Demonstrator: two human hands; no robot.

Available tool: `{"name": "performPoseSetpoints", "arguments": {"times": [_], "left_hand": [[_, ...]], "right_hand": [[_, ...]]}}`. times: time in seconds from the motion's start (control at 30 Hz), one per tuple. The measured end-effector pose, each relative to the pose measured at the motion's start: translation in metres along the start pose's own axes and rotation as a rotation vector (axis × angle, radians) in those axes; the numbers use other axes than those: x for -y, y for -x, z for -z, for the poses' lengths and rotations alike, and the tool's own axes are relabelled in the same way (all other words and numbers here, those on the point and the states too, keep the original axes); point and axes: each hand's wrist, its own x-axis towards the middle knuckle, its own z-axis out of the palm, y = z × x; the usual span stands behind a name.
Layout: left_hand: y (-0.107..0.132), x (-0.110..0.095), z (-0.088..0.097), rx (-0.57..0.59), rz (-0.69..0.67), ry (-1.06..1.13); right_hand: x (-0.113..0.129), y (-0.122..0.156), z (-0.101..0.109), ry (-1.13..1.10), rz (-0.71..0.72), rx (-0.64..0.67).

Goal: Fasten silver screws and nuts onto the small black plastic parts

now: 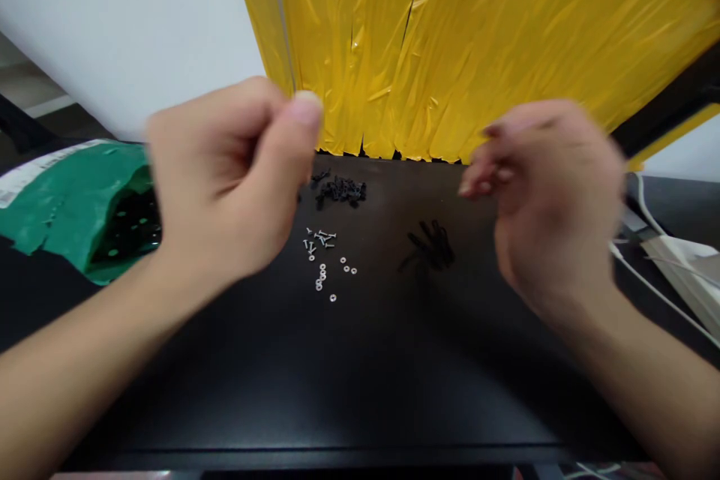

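Observation:
My left hand (225, 180) is raised over the left part of the black table, closed, its thumb pressed against the curled index finger; whatever may be inside is hidden. Over the right part hovers my right hand (554, 195), its loosely curled fingers smeared by motion. Between and below the hands lie small silver screws (322, 238) in a loose group. Several pale washers (322, 276) are scattered just in front of them. Behind the screws is a pile of small black parts (340, 190). Black strips (433, 244), blurred, rest nearer my right hand.
A torn green plastic bag (73, 199) with dark contents lies at the left. Yellow plastic sheeting (450, 52) hangs at the back, beside a white panel (140, 15). White cables (646, 210) and a pale box (683, 270) are at the right. The black table (337, 382) has its front edge below.

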Motion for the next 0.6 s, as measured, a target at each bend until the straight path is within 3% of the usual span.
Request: {"name": "performPoseSetpoints", "arguments": {"times": [0.03, 0.07, 0.2, 0.3, 0.43, 0.5, 0.6], "left_hand": [[-0.009, 0.006, -0.004, 0.045, -0.147, -0.212], [-0.018, 0.014, -0.008, 0.092, -0.201, -0.355], [-0.027, 0.049, -0.012, 0.359, -0.25, -0.768], [-0.016, 0.067, -0.006, 0.545, -0.231, -0.889], [-0.007, 0.079, 0.003, 0.672, -0.116, -0.937], [-0.007, 0.082, 0.007, 0.731, -0.076, -0.94], [-0.006, 0.084, 0.01, 0.81, -0.037, -0.952]], "right_hand": [[0.003, -0.003, -0.008, 0.023, 0.008, 0.006], [0.006, -0.004, -0.017, 0.044, 0.023, 0.014], [0.012, -0.001, -0.045, 0.112, 0.066, 0.056], [0.006, 0.008, -0.056, 0.18, 0.066, 0.098], [-0.012, 0.017, -0.057, 0.246, 0.011, 0.151], [-0.025, 0.019, -0.054, 0.257, -0.033, 0.147], [-0.045, 0.02, -0.046, 0.274, -0.118, 0.039]]}}
